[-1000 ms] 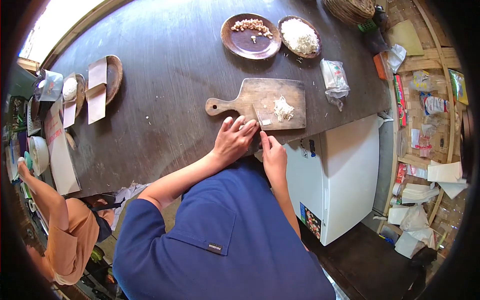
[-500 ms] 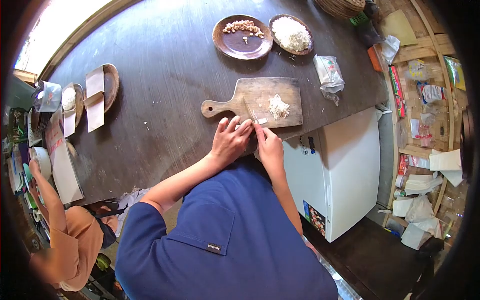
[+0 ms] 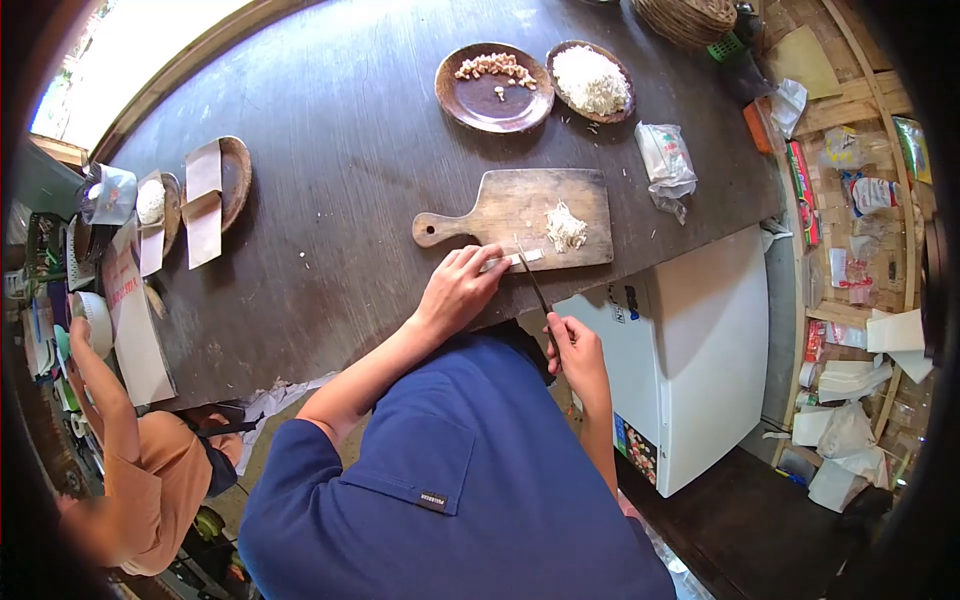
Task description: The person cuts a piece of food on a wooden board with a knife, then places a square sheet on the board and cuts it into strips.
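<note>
A wooden cutting board with a handle lies near the table's edge. My left hand is closed on a pale white strip at the board's lower edge. My right hand grips the handle of a knife, its blade reaching up to the strip. Thin white shreds are heaped on the board's right part. Beyond the board are a brown plate with small light-brown pieces and a smaller dish heaped with white shreds.
A plastic packet lies right of the board. At the left are brown dishes, paper pieces and a bowl. Another person stands at lower left. A white fridge stands below the table at right.
My right hand has drawn back down and right, and the knife is tilted away from my left hand. More of the white strip shows. The whole view has shifted slightly.
</note>
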Tool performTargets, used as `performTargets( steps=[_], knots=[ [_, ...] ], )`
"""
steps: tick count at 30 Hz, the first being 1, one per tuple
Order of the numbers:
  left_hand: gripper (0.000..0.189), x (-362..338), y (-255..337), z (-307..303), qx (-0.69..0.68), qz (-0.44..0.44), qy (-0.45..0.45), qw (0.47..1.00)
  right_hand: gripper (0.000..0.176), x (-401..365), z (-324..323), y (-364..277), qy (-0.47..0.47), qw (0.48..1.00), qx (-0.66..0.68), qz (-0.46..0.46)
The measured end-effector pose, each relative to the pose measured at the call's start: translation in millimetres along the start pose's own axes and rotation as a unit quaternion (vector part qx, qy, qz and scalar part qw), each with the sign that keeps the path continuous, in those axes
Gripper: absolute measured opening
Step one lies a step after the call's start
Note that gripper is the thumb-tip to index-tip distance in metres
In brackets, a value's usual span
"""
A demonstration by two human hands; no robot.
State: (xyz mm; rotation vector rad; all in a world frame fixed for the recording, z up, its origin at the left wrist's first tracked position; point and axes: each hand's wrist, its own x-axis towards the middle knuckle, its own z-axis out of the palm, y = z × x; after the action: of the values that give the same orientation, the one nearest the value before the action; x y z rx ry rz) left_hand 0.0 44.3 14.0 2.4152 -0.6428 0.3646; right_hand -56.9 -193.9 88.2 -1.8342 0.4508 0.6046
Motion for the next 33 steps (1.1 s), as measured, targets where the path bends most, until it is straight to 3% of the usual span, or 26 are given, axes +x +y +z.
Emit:
performTargets(
  steps=[8, 13, 27, 33],
  knots=[
    [0.052, 6.5, 8.8, -6.8, 0.02, 0.009, -0.045, 0.999, 0.05, -4.7, 9.7, -1.1, 0.049, 0.994, -0.099, -0.017],
    [0.054, 4.7, 10.4, -6.2, 0.039, 0.011, -0.056, 0.998, 0.048, -7.2, 14.4, -0.6, 0.116, 0.971, -0.191, -0.088],
    [0.053, 10.2, 15.4, -6.2, 0.076, 0.003, -0.027, 0.997, 0.046, 22.0, 18.5, -0.3, 0.118, 0.969, -0.188, -0.104],
    [0.054, 7.5, 11.0, -2.8, 0.029, -0.008, -0.034, 0.999, 0.042, 8.9, 21.6, -8.3, 0.132, 0.966, -0.19, -0.118]
  ],
)
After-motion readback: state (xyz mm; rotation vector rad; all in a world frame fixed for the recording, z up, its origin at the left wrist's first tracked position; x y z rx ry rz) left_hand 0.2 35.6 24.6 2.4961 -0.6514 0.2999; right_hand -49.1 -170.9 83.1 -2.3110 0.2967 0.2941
